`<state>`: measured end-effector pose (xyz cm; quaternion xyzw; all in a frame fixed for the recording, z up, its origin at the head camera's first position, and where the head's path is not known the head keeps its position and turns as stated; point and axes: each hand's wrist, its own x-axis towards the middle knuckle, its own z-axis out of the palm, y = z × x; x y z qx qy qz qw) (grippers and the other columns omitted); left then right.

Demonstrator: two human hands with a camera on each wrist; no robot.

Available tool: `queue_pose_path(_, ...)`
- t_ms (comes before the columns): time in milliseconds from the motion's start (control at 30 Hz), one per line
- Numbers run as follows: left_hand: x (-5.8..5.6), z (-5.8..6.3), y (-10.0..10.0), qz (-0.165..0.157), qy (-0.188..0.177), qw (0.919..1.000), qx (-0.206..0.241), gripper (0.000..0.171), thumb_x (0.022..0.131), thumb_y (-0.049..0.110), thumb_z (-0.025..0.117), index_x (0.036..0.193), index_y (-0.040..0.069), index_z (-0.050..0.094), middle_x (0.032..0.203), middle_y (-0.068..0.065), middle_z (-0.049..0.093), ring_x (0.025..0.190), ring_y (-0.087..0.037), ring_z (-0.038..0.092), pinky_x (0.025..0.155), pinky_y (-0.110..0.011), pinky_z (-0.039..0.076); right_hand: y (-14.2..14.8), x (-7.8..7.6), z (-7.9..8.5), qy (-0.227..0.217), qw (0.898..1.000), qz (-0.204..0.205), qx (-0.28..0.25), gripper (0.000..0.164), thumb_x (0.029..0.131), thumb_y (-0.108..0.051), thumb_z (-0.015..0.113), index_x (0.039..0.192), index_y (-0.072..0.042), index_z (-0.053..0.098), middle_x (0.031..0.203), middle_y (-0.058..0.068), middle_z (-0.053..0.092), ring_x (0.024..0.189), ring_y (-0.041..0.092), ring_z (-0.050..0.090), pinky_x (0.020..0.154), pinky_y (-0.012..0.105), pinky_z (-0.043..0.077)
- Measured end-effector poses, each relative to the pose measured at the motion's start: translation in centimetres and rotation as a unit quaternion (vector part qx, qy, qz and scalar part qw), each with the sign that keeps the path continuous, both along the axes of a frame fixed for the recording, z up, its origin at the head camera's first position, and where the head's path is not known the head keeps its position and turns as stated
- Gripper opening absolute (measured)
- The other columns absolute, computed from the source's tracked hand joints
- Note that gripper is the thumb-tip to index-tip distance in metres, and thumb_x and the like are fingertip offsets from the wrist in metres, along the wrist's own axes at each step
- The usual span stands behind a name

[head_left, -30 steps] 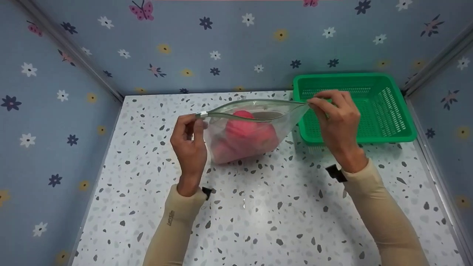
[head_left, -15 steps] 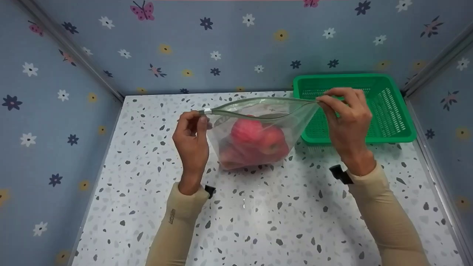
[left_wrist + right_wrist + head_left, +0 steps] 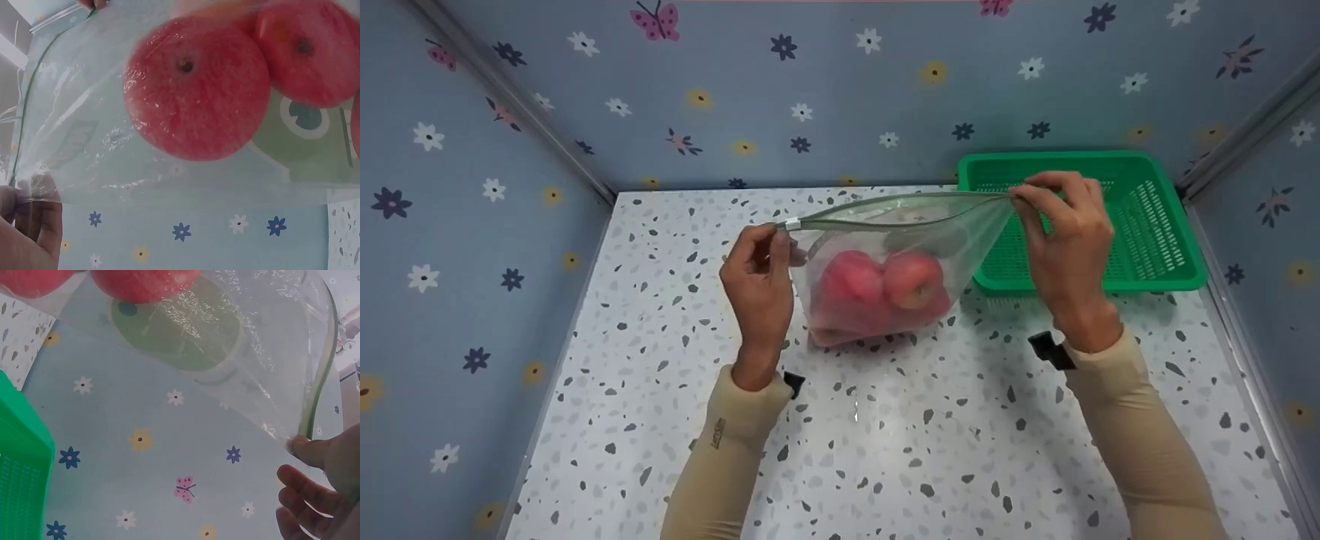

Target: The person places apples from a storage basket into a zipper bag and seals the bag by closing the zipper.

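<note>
A clear zip bag (image 3: 975, 240) with a green zip edge and a white slider (image 3: 793, 223) hangs between both hands, its mouth parted. Several red apples (image 3: 913, 277) lie in its lower part; two more plainly show in the left wrist view, one apple (image 3: 197, 90) nearest that camera. My left hand (image 3: 761, 281) pinches the top left corner beside the slider. With thumb and finger, my right hand (image 3: 1069, 240) pinches the top right corner, above the basket's left side. A green printed figure (image 3: 180, 326) shows on the bag in the right wrist view.
A green plastic basket (image 3: 1155, 283) stands at the back right of the speckled white table (image 3: 885, 450), partly behind the right hand. Flowered blue walls (image 3: 840, 97) enclose the table at the back and both sides.
Both hands have shifted right, and the right hand has also risen slightly, stretching the bag's mouth. The apples have settled into the bag's lower part and show more clearly.
</note>
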<state>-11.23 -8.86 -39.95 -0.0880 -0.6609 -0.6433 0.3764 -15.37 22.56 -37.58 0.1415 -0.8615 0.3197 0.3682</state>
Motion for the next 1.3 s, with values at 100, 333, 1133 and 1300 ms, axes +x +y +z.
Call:
queue_pose_path(100, 0.1, 0.0, 0.5, 0.010, -0.010, 0.9998, 0.013, 0.006, 0.100, -0.012, 0.060, 0.100, -0.014, 0.066, 0.082, -0.017, 0.067, 0.069, -0.010, 0.069, 0.064, -0.027, 0.062, -0.2, 0.2, -0.1, -0.017, 1.000, -0.008, 0.006, 0.018, 0.104, -0.012, 0.067, 0.112, -0.003, 0.081, 0.119, 0.018, 0.069, 0.108, 0.041, 0.059, 0.091, 0.055, 0.049)
queue_pose_path(333, 0.4, 0.2, 1.7, 0.022, -0.027, 0.9986, 0.039, 0.011, 0.102, -0.006, 0.059, 0.100, -0.013, 0.067, 0.082, -0.014, 0.067, 0.066, -0.010, 0.070, 0.059, -0.031, 0.063, -3.3, 2.6, 0.3, -0.002, 1.000, -0.019, 0.012, 0.027, 0.102, 0.000, 0.065, 0.125, -0.006, 0.077, 0.131, 0.020, 0.065, 0.120, 0.042, 0.053, 0.103, 0.056, 0.044)
queue_pose_path(1133, 0.6, -0.4, 3.1, 0.035, 0.035, 0.9987, -0.002, 0.008, 0.101, -0.012, 0.059, 0.099, -0.011, 0.067, 0.084, -0.020, 0.068, 0.066, -0.018, 0.071, 0.057, -0.029, 0.061, -16.7, 2.8, 3.7, -0.029, 0.984, 0.138, 0.109, 0.013, 0.102, -0.018, 0.071, 0.104, -0.014, 0.083, 0.119, 0.009, 0.070, 0.116, 0.033, 0.060, 0.104, 0.051, 0.046)
queue_pose_path(1300, 0.5, -0.2, 3.2, 0.034, 0.037, 0.9987, 0.002, 0.007, 0.100, -0.012, 0.059, 0.098, -0.013, 0.066, 0.085, -0.020, 0.066, 0.067, -0.016, 0.070, 0.057, -0.029, 0.061, -16.4, 2.6, 3.7, -0.015, 0.985, 0.139, 0.096, 0.012, 0.102, -0.017, 0.071, 0.100, -0.013, 0.082, 0.116, 0.009, 0.070, 0.115, 0.033, 0.060, 0.104, 0.050, 0.046)
